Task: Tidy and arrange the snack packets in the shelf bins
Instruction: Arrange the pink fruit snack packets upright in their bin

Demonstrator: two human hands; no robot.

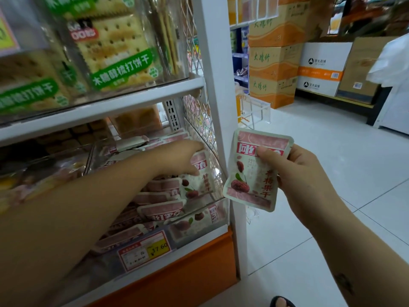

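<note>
Packets (161, 210) of pink-and-white dried fruit lay heaped in a clear bin (219, 214) under the left hand (188, 158), whose thumb and fingers closed round one upright packet (200, 182) at the bin's right end. The right hand (294, 171), out beyond the shelf's white post (218, 85), pinched a second packet (252, 173) between thumb and fingers, upright in the air just beside that post. Below the left forearm a red and yellow price tag (145, 251) sat on the bin front, above an orange base panel (177, 275). Above the left hand a higher bin held green-labelled cracker packs (117, 54). Past the right hand spread pale floor tiles (332, 156) and stacked cardboard boxes (272, 69).
</note>
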